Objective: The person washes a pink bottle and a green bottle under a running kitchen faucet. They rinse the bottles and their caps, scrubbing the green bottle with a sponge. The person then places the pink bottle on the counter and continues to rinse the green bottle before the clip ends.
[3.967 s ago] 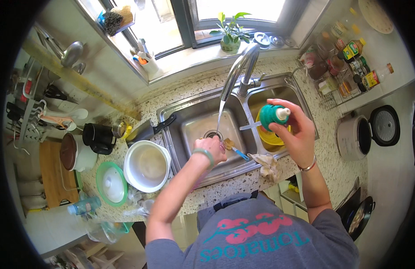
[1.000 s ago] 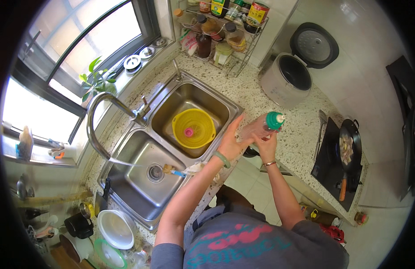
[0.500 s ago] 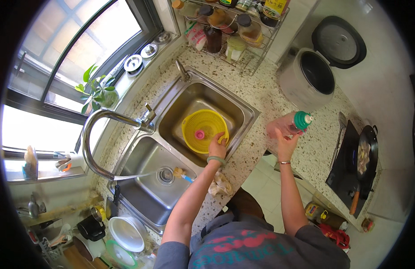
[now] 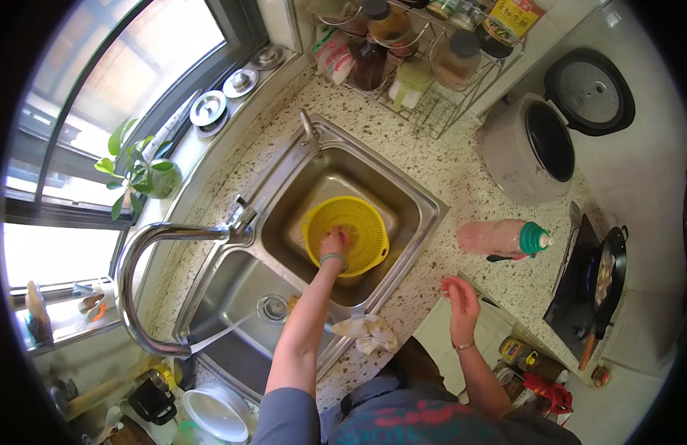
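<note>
Inside the yellow colander [image 4: 369, 221], which stands in the far sink basin [image 4: 388, 178], my left hand [image 4: 332, 246] reaches down with its fingers closed round a small pink round piece [image 4: 343, 236]. Most of that piece is hidden by the fingers. My right hand [image 4: 462, 300] hovers off the counter's edge, empty, its fingers loosely extended. Just beyond it, a pink translucent bottle [image 4: 492, 237] with a green cap [image 4: 534, 239] lies on its side on the counter.
Water runs from the curved faucet [image 4: 136, 278] into the near basin [image 4: 240, 289]. A crumpled cloth [image 4: 369, 332] lies on the sink's front rim. At the right are an open rice cooker [image 4: 518, 159] and a wok [image 4: 610, 267] on a black stove. A wire rack [image 4: 451, 111] holds jars.
My right hand has let go of the bottle and drawn back toward me. My left hand has moved from the colander's rim to the pink piece inside it.
</note>
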`<state>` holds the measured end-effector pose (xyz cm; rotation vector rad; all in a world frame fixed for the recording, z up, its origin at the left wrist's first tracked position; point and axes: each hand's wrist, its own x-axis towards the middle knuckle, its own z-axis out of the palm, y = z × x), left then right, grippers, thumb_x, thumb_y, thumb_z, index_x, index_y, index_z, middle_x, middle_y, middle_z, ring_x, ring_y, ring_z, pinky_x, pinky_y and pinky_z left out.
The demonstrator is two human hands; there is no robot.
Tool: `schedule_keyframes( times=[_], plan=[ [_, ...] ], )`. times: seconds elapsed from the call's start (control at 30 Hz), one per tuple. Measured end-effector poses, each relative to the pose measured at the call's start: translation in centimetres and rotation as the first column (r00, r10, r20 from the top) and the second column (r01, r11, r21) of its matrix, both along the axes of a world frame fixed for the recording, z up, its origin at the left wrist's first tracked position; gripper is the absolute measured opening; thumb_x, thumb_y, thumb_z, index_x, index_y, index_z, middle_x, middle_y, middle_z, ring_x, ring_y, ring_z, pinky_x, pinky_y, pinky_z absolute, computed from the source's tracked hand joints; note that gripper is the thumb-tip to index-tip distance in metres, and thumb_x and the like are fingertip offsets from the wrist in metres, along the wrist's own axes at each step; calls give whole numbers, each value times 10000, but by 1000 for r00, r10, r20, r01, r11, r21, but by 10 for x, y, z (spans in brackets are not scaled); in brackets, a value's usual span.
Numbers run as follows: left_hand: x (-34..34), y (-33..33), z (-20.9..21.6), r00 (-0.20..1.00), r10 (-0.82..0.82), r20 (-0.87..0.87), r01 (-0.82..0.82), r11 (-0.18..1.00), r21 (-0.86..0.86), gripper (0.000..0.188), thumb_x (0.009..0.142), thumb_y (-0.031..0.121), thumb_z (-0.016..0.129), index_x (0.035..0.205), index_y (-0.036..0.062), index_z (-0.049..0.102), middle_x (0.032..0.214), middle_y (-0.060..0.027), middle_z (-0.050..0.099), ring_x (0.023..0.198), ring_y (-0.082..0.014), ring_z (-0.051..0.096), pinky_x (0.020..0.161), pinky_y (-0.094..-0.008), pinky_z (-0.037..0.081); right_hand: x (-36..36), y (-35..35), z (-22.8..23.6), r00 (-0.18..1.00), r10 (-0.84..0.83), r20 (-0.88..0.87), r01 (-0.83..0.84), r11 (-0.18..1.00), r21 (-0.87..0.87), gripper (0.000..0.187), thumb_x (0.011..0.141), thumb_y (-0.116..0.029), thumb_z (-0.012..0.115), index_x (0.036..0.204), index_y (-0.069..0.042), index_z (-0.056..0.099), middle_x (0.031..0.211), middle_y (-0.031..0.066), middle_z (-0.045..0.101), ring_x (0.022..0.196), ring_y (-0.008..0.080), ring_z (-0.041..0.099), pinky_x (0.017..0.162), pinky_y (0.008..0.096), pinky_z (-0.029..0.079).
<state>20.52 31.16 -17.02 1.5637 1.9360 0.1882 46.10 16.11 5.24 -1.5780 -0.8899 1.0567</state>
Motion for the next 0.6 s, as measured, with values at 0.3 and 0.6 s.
schedule_keyframes(
  times=[0.3, 0.6],
  plan=[
    [-87, -123, 219, 183, 419, 889, -600, 764, -237, 404, 964, 251, 549, 1324, 84, 476, 927, -48, 617, 681, -92, 544, 578, -235, 467, -195, 82, -3, 648, 647, -403, -740, 659, -134, 417, 1007, -347, 454, 1293, -45, 481, 934, 76, 656, 628, 107, 632, 512, 224, 465],
    [-180, -214, 196, 547, 572, 612, -831, 462, 311, 423, 1018, 396, 313, 924, 38, 520, 779, -93, 545, 679, -207, 549, 602, -340, 422, -337, 2, 31, 407, 814, 413, -911, 398, 114, 397, 968, -367, 448, 1205, -49, 429, 905, 245, 639, 825, 440, 614, 686, 520, 474]
  ],
)
